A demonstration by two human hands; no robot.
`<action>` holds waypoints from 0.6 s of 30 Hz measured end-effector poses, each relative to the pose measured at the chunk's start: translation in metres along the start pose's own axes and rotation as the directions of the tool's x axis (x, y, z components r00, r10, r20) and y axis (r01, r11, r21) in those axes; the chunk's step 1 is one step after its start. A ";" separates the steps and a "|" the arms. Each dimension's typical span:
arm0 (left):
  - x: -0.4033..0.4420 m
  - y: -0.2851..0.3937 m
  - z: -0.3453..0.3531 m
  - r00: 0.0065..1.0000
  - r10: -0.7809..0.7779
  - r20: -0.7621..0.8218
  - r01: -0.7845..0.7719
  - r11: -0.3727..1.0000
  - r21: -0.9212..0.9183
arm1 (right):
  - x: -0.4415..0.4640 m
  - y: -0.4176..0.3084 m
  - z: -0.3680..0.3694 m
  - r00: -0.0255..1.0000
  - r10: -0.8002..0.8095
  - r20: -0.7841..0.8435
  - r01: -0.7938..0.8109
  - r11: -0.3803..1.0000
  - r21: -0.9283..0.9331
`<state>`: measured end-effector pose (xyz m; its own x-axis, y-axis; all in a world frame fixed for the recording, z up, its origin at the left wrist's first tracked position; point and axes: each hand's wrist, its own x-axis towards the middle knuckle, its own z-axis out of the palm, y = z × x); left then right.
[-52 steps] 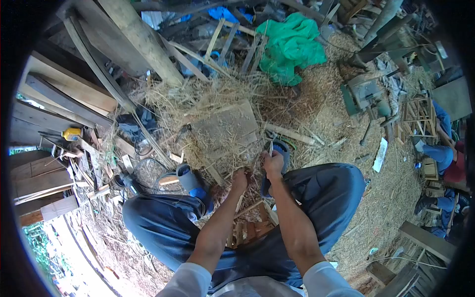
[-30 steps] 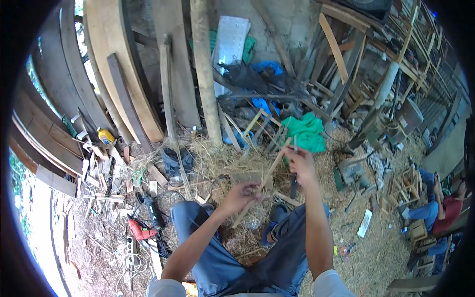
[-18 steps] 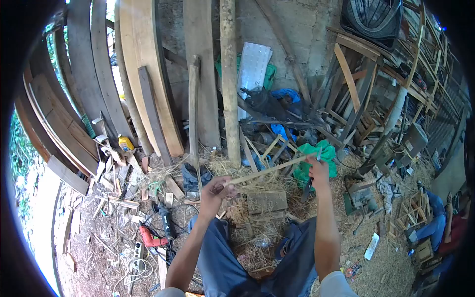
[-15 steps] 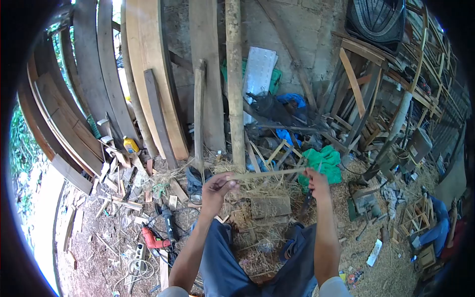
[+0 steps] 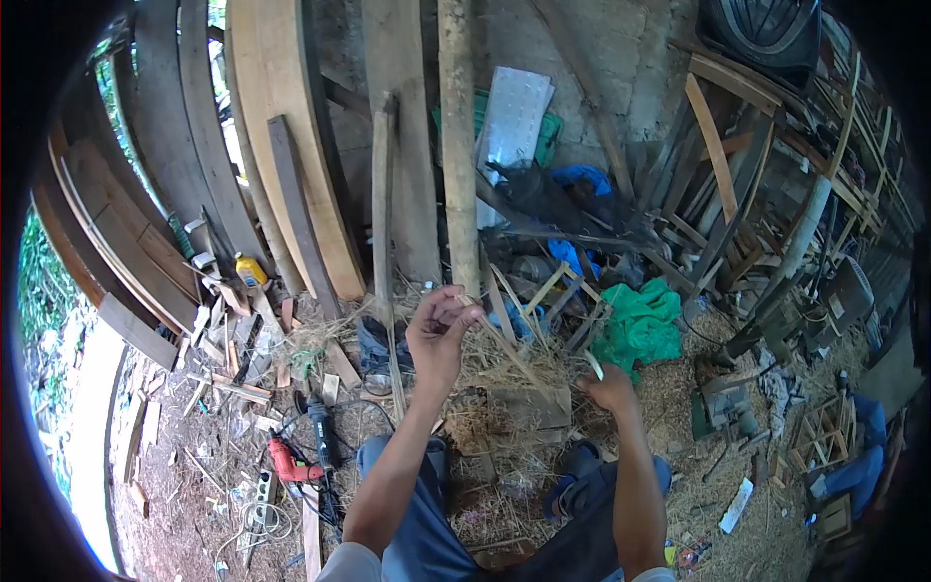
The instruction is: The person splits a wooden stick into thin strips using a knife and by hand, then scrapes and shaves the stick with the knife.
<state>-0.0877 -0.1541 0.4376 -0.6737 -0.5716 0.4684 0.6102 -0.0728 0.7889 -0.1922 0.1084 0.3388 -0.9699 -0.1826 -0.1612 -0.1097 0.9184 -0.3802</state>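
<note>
The strip has been let go by the right hand, now lowered and clenched on a blade; slanting mid-scene, it is supported only by the left hand, pinched at its left end.

A rough grey wall forms the back of the workspace, with a knotty pole standing upright before it. To the left, tall wooden planks lean in a row; beyond them green foliage shows, and harsh daylight whitens the lower left side. Straw, wood offcuts and shavings litter the floor, while the far right edge lies in shadow.
</note>
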 end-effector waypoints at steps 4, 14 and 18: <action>0.003 -0.030 -0.008 0.993 -0.106 0.042 0.107 0.994 -0.020 | 0.013 -0.003 0.025 0.974 -0.191 -0.122 0.224 0.896 0.383; 0.023 -0.079 -0.022 0.943 -0.333 -0.023 0.329 0.939 -0.105 | -0.030 -0.073 -0.010 0.868 -0.483 0.112 0.316 0.713 0.626; 0.033 -0.092 -0.044 0.904 -0.412 -0.116 0.395 0.907 -0.147 | -0.030 -0.068 -0.019 0.846 -0.507 0.163 0.282 0.686 0.671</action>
<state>-0.1473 -0.2018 0.3632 -0.8122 -0.5810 0.0522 0.3489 -0.4122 0.8417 -0.1595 0.0581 0.3873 -0.7298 -0.6775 -0.0919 -0.2026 0.3428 -0.9173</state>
